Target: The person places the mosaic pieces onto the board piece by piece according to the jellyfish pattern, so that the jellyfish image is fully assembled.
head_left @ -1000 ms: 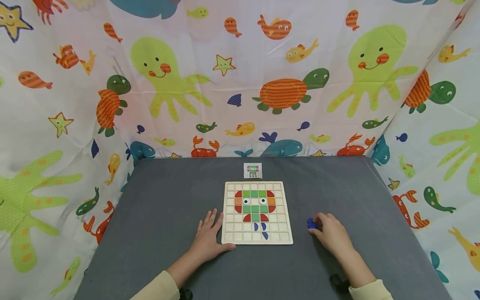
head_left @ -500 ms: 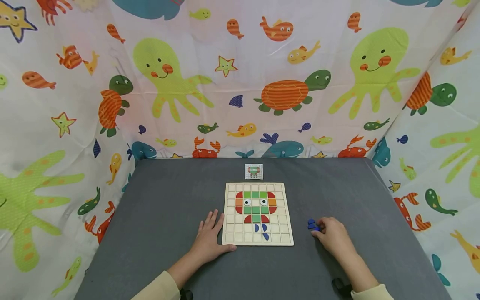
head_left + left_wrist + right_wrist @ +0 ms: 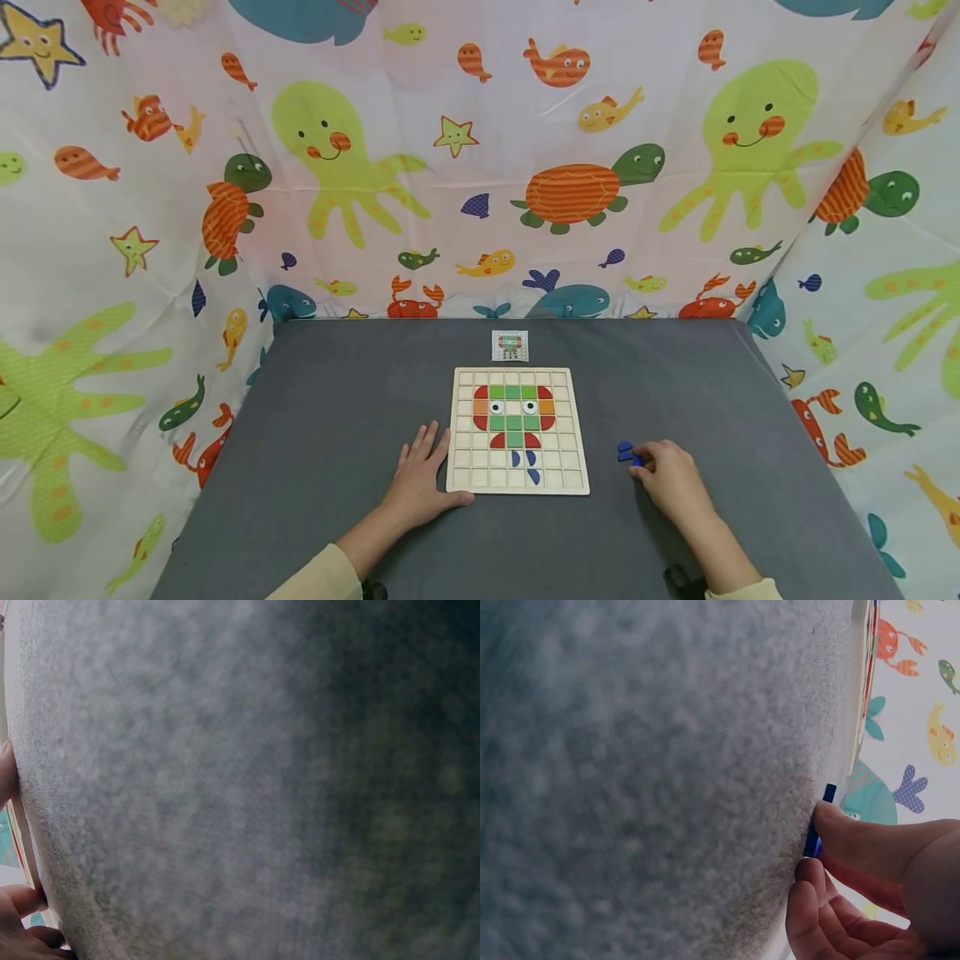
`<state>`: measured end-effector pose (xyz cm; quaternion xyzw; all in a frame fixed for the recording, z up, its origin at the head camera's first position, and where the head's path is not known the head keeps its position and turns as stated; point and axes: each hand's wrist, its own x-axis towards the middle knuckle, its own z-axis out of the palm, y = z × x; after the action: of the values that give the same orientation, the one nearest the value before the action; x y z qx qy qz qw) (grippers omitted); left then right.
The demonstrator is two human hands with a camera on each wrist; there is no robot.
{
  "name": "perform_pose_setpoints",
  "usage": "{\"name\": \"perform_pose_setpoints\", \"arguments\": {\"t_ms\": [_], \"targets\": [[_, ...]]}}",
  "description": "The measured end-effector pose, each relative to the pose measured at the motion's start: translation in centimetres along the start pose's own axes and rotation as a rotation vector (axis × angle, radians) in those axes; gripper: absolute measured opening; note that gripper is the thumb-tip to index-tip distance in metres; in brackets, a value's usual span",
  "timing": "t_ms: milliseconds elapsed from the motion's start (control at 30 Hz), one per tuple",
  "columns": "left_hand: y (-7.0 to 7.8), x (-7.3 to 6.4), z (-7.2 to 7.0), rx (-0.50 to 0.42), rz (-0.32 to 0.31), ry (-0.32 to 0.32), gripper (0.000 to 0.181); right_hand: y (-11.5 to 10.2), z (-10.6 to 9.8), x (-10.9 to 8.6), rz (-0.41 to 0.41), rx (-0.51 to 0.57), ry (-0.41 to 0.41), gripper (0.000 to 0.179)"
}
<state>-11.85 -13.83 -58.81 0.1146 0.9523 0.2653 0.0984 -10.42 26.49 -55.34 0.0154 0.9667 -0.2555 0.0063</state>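
Note:
A square wooden grid board (image 3: 467, 479) lies on the table, with red, green, orange and eye tiles set in a figure. Below them sit a few blue half-round pieces (image 3: 533, 477) on the board. My left hand (image 3: 423, 479) rests at the board's lower left corner, fingers stretched along its edge. To the right of the board, my right hand (image 3: 675, 479) pinches a blue piece (image 3: 637, 460) between thumb and fingertips, at the table surface. Right beside it lie other small blue pieces (image 3: 625, 447). The right wrist view shows the thumb over a blue piece (image 3: 811, 844).
A small picture card (image 3: 510, 346) with a similar coloured figure lies behind the board. The grey-covered table (image 3: 360, 383) is bordered by a white curtain (image 3: 420, 183) printed with sea animals at the back and sides.
My right hand has drawn slightly right and nearer, and the small blue pieces have spread apart under its fingertips. The left hand stays on the board's edge. The head view has shifted slightly.

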Motion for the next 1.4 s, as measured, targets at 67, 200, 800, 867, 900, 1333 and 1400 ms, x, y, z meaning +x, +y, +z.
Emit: {"name": "perform_pose_setpoints", "arguments": {"t_ms": [67, 200, 800, 867, 900, 1333, 1400], "targets": [[0.0, 0.0, 0.1, 0.001, -0.001, -0.003, 0.116, 0.1, -0.1, 0.0, -0.007, -0.007, -0.002, 0.024], [0.0, 0.0, 0.2, -0.001, 0.002, -0.007, 0.116, 0.3, -0.1, -0.1, -0.019, -0.026, -0.005, 0.022], [-0.6, -0.4, 0.3, -0.001, -0.007, 0.004, 0.115, -7.1, 1.0, 0.4, -0.250, 0.046, 0.070, 0.025], [-0.7, -0.3, 0.3, 0.003, -0.009, 0.003, 0.115, -8.5, 1.5, 0.5, -0.250, 0.055, 0.029, 0.025], [-0.7, -0.3, 0.2, 0.005, -0.011, 0.003, 0.115, -9.2, 1.8, 0.6, -0.253, 0.060, 0.013, 0.025], [0.2, -0.2, -0.2, 0.003, 0.013, 0.010, 0.114, -12.7, 6.3, 0.4, -0.456, 0.015, -0.066, 0.018], [0.2, -0.2, -0.2, -0.001, 0.009, 0.010, 0.113, -13.0, 6.6, 0.3, -0.467, -0.020, -0.076, 0.017]]}}
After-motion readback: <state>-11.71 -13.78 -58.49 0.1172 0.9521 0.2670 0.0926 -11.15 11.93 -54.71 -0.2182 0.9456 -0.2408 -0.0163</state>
